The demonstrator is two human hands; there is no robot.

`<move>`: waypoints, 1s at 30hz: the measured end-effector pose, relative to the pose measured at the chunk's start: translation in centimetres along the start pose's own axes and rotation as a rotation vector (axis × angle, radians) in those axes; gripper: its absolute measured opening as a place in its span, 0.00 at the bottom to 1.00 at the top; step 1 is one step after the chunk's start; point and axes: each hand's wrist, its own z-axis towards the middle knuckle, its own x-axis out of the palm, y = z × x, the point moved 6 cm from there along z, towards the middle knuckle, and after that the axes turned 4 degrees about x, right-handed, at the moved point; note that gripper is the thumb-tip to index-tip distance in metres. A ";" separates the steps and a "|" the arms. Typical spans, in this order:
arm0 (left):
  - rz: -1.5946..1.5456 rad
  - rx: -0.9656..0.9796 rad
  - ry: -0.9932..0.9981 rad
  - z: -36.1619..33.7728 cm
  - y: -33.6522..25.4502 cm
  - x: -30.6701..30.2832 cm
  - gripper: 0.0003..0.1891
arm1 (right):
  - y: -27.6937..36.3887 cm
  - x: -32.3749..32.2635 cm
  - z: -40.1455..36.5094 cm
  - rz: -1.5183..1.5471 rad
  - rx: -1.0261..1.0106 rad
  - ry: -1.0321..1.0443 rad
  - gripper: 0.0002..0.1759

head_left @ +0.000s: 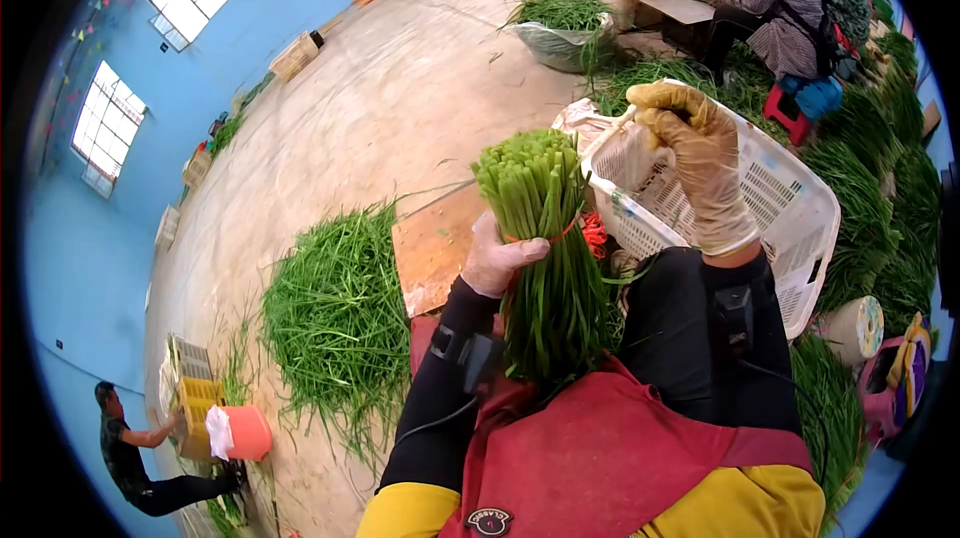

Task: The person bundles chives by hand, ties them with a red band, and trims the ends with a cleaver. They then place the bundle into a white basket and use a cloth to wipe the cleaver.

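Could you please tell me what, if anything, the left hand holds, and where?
A bundle of long green stalks, held partway down, near its thin orange-red band.

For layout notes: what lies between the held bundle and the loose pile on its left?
The orange-brown board and the gloved left hand, as the head view shows.

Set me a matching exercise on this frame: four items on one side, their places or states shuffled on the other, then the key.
Column one
1. stalk bundle
2. white crate
3. green pile
4. pinkish-red bucket

Column two
A. spread loose on the floor
B. gripped by the left hand, with a band around it
C. near the lower left edge of the picture
D. partly covered in view by the right hand

Pairs: 1-B, 2-D, 3-A, 4-C
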 end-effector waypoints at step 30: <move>-0.083 -0.068 -0.052 -2.1 1.0 -1.7 0.42 | -2.8 7.3 -4.5 -0.182 -0.051 0.359 0.14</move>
